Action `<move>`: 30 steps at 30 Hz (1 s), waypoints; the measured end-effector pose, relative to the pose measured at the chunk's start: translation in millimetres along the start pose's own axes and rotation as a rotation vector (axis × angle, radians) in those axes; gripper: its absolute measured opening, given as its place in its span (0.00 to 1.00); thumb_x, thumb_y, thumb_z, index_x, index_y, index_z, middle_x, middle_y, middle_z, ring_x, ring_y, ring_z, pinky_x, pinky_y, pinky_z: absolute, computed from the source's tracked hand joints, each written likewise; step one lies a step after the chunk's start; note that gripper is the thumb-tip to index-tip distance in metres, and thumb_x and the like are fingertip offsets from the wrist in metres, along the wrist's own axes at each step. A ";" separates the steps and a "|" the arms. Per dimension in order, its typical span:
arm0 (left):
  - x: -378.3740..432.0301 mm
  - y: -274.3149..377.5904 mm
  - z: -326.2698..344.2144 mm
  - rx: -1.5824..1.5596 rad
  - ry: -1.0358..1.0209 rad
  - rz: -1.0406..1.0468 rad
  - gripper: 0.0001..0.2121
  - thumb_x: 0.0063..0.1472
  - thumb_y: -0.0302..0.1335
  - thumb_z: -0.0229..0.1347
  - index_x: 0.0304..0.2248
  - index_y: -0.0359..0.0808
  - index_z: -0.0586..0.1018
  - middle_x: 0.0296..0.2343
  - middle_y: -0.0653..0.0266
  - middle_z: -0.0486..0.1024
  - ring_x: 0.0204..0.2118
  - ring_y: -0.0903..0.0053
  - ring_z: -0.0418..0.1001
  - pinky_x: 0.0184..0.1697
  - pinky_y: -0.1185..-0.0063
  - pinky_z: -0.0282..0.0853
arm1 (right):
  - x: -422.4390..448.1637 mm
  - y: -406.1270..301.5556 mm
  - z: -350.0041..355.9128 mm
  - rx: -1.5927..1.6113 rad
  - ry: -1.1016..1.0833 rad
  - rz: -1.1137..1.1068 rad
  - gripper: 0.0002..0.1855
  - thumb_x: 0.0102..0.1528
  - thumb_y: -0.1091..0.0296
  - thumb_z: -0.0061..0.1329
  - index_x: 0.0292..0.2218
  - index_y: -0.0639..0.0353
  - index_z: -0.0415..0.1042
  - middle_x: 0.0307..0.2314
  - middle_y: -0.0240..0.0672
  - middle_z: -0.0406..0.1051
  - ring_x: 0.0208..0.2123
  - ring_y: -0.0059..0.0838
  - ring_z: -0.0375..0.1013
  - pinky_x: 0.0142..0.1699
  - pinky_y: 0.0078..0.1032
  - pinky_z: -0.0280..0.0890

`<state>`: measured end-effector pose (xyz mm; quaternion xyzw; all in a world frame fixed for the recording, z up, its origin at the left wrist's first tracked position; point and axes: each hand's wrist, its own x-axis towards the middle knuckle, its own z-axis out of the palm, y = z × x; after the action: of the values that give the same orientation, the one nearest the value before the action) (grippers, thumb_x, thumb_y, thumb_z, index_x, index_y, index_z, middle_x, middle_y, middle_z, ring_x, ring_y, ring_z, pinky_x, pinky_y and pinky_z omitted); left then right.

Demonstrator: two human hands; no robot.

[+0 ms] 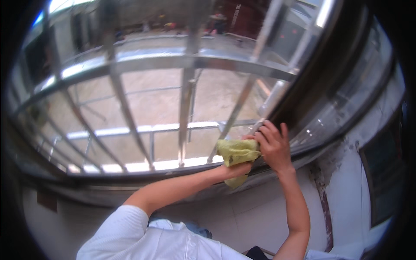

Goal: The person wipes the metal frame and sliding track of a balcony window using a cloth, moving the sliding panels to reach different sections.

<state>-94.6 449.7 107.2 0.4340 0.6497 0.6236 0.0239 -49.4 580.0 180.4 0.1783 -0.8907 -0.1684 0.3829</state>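
Note:
My left hand (241, 168) is wrapped in a yellow-green cloth (239, 151) at the lower right of a window opening. Folds of the cloth cover most of its fingers, and a loose end hangs below. Right beside the cloth, my right hand (274, 149) lies against the dark upright window frame (294, 102), its back towards me. Its upper fingers are bent, and one finger sticks up apart from the others. What lies under its palm is hidden, so I cannot tell whether it grips the frame edge or the cloth.
Metal security bars (185, 107) with a crossbar (156, 63) stand outside the opening. Beyond them is a concrete yard (152, 84). The window sill (130, 182) runs below my left forearm. Glass panes (344, 97) are to the right, above a wall with peeling paint (344, 169).

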 end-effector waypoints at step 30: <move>-528.2 98.2 -361.7 -0.732 0.909 -0.703 0.16 0.60 0.28 0.45 0.46 0.30 0.65 0.40 0.67 0.65 0.44 0.79 0.64 0.46 0.81 0.62 | 144.6 -615.6 -46.2 1.778 -0.543 0.102 0.18 0.38 0.78 0.51 0.33 0.59 0.61 0.44 0.44 0.59 0.43 0.45 0.63 0.46 0.30 0.59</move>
<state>79.5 -164.8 -0.8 -0.1439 0.4449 0.8788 0.0951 8.0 -33.6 31.7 0.3213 -0.7583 0.5567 -0.1091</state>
